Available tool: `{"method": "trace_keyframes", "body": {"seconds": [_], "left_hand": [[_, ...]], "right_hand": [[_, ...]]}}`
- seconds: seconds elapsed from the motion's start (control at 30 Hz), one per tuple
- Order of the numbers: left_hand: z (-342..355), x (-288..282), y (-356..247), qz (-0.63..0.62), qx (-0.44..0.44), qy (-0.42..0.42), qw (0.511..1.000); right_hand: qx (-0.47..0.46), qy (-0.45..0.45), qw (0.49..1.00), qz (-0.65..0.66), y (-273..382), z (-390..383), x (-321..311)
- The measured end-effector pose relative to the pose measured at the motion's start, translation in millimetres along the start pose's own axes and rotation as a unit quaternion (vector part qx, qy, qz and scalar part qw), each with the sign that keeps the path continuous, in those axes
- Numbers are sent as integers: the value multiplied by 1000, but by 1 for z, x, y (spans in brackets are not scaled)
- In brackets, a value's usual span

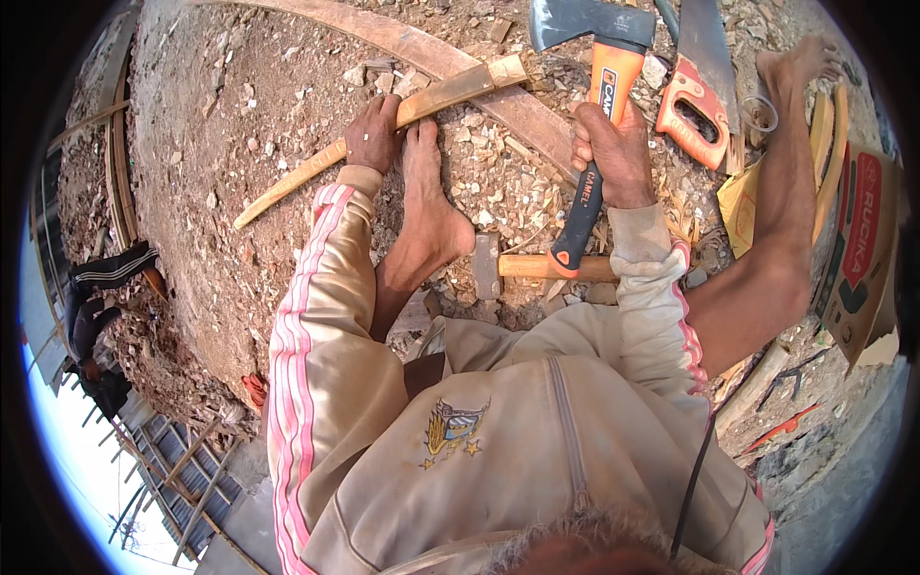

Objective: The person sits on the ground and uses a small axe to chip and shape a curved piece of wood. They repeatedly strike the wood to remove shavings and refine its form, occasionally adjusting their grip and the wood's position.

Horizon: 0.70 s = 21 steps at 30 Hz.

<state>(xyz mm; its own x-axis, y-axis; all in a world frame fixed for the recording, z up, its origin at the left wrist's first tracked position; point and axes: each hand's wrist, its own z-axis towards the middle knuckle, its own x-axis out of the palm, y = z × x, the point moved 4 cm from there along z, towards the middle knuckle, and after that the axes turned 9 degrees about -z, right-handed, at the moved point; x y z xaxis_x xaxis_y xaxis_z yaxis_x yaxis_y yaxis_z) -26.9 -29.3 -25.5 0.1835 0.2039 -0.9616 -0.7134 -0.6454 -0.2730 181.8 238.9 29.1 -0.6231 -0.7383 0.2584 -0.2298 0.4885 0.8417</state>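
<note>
**Axe (616, 75) in the right hand (613, 158), wooden stick (465, 91) under the left hand (372, 134)**

From where I stand, the right hand is wrapped round the axe's grip, fingers closed, with the steel head beyond the knuckles and the butt towards the body. The cutting edge faces left. The left hand is closed over the stick near its middle, though its fingertips are hidden from me.

The relation that counts, I'd judge, is between that edge and the stick's far end. The stick runs slantwise, near end out to the left, far end up towards the right, stopping short of the axe head and a little nearer the body. The left hand is on the stick; the right is off to the right of its far end, apart from it.

Just beside the stick are the toes of the bare left foot (426, 196). Beyond the left hand, the stick crosses a curved plank (412, 43). Nearer the body, a hammer (487, 266) lies by the heel, its handle passing below the axe's butt; I can't tell whether they touch. To the right lie an orange-handled saw (692, 113) and, past the outstretched right leg (757, 287), a cardboard box (862, 268). Stones and wood chips litter the ground (230, 125).
</note>
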Motion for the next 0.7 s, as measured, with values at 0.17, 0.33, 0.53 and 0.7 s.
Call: {"method": "trace_keyframes", "body": {"seconds": [0.17,0.33,0.53,0.7], "left_hand": [[3,1,0,2,-17,6,1000],[-1,1,0,2,-23,22,999],[3,2,2,-3,-14,19,1000],[-1,1,2,2,-11,15,1000]], "right_hand": [[74,18,997,-26,-25,6,1],[30,15,999,-6,6,0,-8],[83,45,995,36,-30,2,4],[36,7,999,28,-3,4,-8]]}}
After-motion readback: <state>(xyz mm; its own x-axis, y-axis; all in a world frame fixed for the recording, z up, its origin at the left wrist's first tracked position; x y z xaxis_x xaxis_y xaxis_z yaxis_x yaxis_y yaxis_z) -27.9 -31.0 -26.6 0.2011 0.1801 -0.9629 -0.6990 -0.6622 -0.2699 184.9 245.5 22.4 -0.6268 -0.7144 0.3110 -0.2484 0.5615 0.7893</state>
